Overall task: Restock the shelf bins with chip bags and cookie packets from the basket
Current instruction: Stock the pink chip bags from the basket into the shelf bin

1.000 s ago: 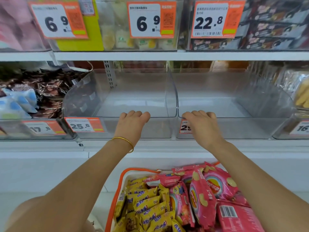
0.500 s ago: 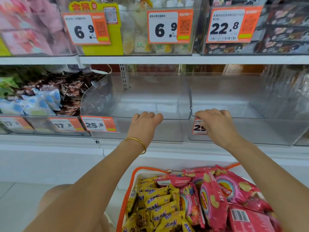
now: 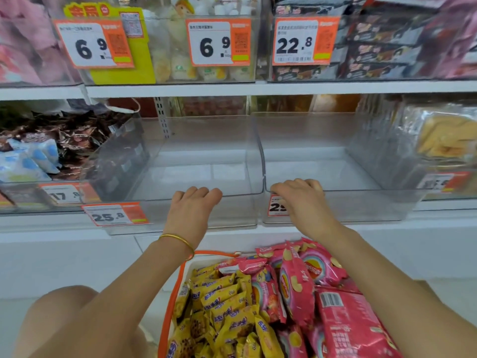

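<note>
1. Head view: the left hand [image 3: 192, 210] holds the front rim of the left clear bin [image 3: 245, 205], with its fingers curled over the edge and close together.
2. The right hand [image 3: 303, 205] grips the front rim of the right clear bin [image 3: 361, 202] in the same way and half covers its price label.
3. Both hands keep the same grip as one second ago.
4. The left clear bin now stands more forward: its 25.8 label [image 3: 111, 215] sits lower than the 17.8 label [image 3: 62, 195] beside it, while before they were level.
5. The pink chip bags [image 3: 296, 285] and yellow cookie packets [image 3: 222, 301] still lie in the basket [image 3: 178, 285], below the arms.
</note>
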Tool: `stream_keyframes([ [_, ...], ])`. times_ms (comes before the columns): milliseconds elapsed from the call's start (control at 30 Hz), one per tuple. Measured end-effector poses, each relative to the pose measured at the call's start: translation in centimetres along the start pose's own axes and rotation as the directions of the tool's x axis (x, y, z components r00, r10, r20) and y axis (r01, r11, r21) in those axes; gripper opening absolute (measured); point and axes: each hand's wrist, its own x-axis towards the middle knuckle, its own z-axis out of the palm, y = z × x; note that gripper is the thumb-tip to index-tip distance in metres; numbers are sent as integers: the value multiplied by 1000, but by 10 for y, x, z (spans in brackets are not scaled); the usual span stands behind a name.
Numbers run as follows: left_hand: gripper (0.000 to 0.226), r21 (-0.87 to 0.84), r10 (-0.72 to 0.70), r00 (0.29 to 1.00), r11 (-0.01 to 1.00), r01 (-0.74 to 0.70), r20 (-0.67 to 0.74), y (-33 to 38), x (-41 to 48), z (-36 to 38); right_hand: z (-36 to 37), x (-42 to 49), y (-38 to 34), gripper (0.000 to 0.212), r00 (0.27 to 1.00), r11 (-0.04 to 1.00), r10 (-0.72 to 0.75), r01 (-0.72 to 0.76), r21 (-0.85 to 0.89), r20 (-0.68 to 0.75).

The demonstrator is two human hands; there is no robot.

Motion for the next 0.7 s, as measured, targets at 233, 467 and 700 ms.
stream_keyframes([
  [233,55,-41,-31,1000,999,31,4,0,1,5,-11,-5,1,47,998,1000,10,-10,5,67],
  [467,34,-82,-46,999,996,47,18,-10,13,-10,-4,5,-5,45,991,999,39,-38,-16,131],
  [700,43,-72,-37,999,997,35,-25,-4,-4,-1,-5,2,-6,46,987,998,51,-45,-42,153],
])
